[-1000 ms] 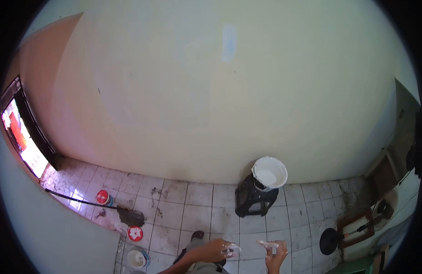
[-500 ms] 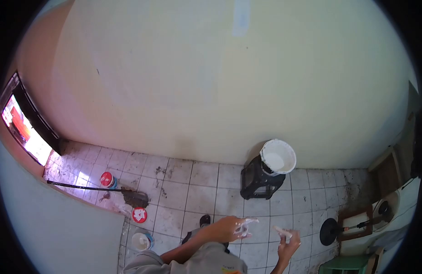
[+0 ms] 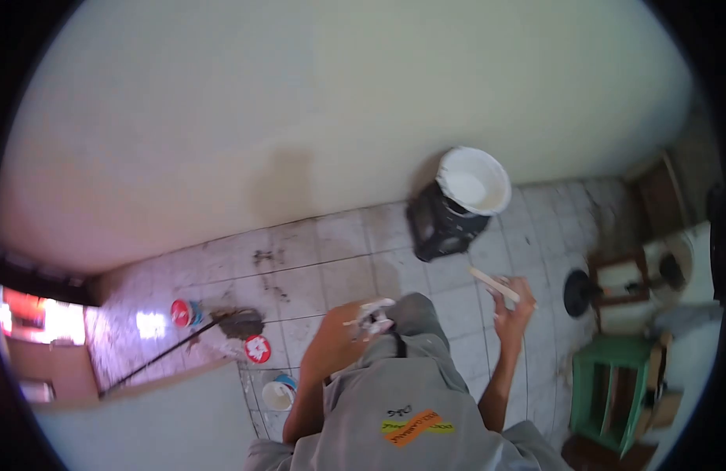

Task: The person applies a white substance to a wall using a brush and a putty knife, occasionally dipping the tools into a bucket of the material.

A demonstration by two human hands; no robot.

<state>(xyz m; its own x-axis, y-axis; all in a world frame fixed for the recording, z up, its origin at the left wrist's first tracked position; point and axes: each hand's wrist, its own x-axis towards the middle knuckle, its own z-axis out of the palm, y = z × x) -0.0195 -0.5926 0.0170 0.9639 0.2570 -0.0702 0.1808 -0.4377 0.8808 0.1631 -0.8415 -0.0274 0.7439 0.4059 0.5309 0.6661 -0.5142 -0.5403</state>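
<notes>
White stick (image 3: 495, 284) sits pinched in the right hand (image 3: 514, 312); left hand (image 3: 343, 341) grips crumpled plastic (image 3: 371, 318); bucket (image 3: 474, 182) ahead of both.

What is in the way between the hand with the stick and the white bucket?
Nothing visible. The right hand holds the stick, and only bare floor tiles show between it and the white bucket on the black stool. The left hand holds a white scrap.

One stick (image 3: 495, 284), one white wad (image 3: 371, 315), one white bucket (image 3: 474, 182), one black stool (image 3: 440, 229), one green stool (image 3: 606, 392). Two red tops (can (image 3: 182, 312), loose lid (image 3: 257, 348)).
</notes>
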